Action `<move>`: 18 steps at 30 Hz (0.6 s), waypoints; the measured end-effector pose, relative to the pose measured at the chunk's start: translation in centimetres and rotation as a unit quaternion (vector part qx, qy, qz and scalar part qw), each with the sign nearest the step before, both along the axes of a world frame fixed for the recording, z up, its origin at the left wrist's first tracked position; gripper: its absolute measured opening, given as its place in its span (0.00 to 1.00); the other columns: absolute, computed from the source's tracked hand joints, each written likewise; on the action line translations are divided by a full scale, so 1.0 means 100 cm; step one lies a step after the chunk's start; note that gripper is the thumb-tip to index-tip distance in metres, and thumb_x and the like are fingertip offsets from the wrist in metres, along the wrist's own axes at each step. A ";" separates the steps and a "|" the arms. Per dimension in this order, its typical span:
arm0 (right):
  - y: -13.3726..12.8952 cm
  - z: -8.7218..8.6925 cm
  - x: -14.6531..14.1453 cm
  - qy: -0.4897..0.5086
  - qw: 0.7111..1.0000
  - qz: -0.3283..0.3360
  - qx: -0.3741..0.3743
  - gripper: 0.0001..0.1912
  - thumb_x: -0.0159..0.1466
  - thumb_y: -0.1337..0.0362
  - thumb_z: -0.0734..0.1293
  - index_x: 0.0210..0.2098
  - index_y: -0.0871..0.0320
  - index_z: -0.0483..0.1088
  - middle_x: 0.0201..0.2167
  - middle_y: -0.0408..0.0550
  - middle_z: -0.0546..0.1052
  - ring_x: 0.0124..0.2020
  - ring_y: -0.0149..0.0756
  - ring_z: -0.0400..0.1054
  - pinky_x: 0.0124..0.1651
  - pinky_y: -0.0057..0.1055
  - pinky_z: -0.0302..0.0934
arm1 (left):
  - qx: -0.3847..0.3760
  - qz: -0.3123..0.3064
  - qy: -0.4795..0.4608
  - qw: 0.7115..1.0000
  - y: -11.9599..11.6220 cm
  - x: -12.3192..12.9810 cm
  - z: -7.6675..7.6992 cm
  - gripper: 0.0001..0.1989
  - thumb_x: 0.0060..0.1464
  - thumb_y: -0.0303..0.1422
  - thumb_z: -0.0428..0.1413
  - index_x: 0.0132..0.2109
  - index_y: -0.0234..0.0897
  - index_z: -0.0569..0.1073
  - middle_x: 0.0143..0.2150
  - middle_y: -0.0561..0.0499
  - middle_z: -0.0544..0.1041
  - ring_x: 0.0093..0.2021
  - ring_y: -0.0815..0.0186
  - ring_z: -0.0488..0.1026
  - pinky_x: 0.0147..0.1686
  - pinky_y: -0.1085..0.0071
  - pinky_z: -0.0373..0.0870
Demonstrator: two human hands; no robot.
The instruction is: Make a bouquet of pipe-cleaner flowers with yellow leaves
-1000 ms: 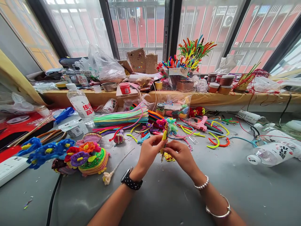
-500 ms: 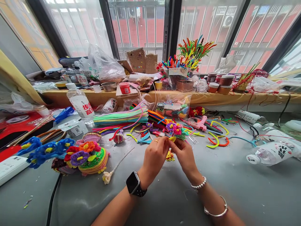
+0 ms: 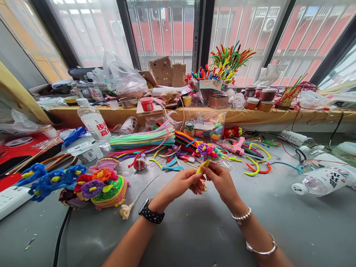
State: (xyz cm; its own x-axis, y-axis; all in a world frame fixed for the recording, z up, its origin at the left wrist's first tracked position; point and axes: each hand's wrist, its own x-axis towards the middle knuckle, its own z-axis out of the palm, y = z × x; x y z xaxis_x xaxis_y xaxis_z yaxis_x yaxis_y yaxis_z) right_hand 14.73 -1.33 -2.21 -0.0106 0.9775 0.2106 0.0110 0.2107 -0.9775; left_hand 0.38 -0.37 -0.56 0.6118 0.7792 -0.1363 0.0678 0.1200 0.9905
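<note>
My left hand (image 3: 180, 183) and my right hand (image 3: 221, 181) meet over the middle of the table. Between their fingertips is a small yellow fuzzy pipe-cleaner piece (image 3: 204, 165), pinched from both sides. Its lower end is hidden by the fingers. Just beyond it lie purple and pink pipe-cleaner flowers (image 3: 207, 150). A bit of something yellow and red shows under my hands, mostly covered. To the left stands a colourful round piece (image 3: 109, 191) topped with purple, orange and red flowers, beside blue flowers (image 3: 57, 180). A cream flower on a stem (image 3: 126, 211) lies nearer.
A bundle of pastel pipe cleaners (image 3: 143, 136) lies behind my hands. The pink glue gun (image 3: 236, 145) rests to its right. Plastic bottles stand at left (image 3: 93, 120) and lie at right (image 3: 319, 181). Jars and a bunch of pipe cleaners (image 3: 217, 74) line the windowsill.
My left hand has turned and tilted, its lower fingers loosening outward. My right hand has shifted slightly right and down. More of the yellow piece shows between the fingertips.
</note>
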 end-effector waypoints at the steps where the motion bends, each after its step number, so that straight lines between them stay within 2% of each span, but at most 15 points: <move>1: 0.000 0.000 0.000 -0.007 1.000 -0.005 0.001 0.11 0.54 0.58 0.65 0.25 0.60 0.70 0.19 0.40 0.66 0.20 0.26 0.56 0.23 0.24 0.53 | 0.005 0.001 0.005 1.000 0.000 0.001 -0.002 0.18 0.47 0.46 0.50 0.29 0.32 0.66 0.22 0.52 0.70 0.20 0.72 0.67 0.23 0.75 0.63; 5: 0.000 -0.001 0.000 -0.039 0.998 -0.052 -0.004 0.13 0.52 0.56 0.66 0.26 0.62 0.70 0.19 0.42 0.68 0.19 0.26 0.57 0.22 0.24 0.54 | 0.046 0.025 0.013 0.999 -0.001 0.007 -0.010 0.17 0.50 0.45 0.46 0.26 0.34 0.61 0.17 0.59 0.60 0.16 0.77 0.56 0.17 0.77 0.54; 9: 0.000 -0.001 0.001 -0.074 0.993 -0.086 0.012 0.14 0.51 0.56 0.67 0.27 0.62 0.70 0.21 0.44 0.71 0.19 0.28 0.60 0.22 0.25 0.56 | 0.022 0.044 -0.013 0.999 -0.001 0.011 -0.015 0.16 0.50 0.45 0.45 0.26 0.35 0.59 0.16 0.62 0.52 0.16 0.78 0.46 0.15 0.77 0.44; 13: -0.001 -0.001 0.000 -0.099 0.989 -0.097 0.052 0.12 0.53 0.57 0.65 0.28 0.61 0.69 0.22 0.45 0.71 0.21 0.29 0.62 0.23 0.26 0.57 | -0.015 0.055 -0.037 0.998 0.000 0.013 -0.016 0.17 0.50 0.45 0.46 0.26 0.36 0.57 0.16 0.62 0.49 0.16 0.78 0.43 0.15 0.76 0.40; 18: -0.002 -0.002 -0.002 -0.084 0.989 -0.097 0.075 0.11 0.54 0.58 0.65 0.32 0.60 0.67 0.25 0.45 0.71 0.21 0.29 0.63 0.24 0.27 0.60 | 0.008 0.070 -0.032 0.997 0.001 0.014 -0.016 0.18 0.48 0.47 0.47 0.25 0.36 0.57 0.16 0.63 0.49 0.15 0.78 0.43 0.15 0.76 0.39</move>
State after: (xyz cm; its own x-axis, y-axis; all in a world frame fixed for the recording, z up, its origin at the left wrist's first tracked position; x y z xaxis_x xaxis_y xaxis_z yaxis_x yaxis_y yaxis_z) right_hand 14.54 -1.55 -2.37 0.1268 0.9222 0.3654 0.2244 0.3321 -0.9161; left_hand 1.73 -0.30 -2.14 0.5046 0.8589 -0.0877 -0.0123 0.1088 0.9940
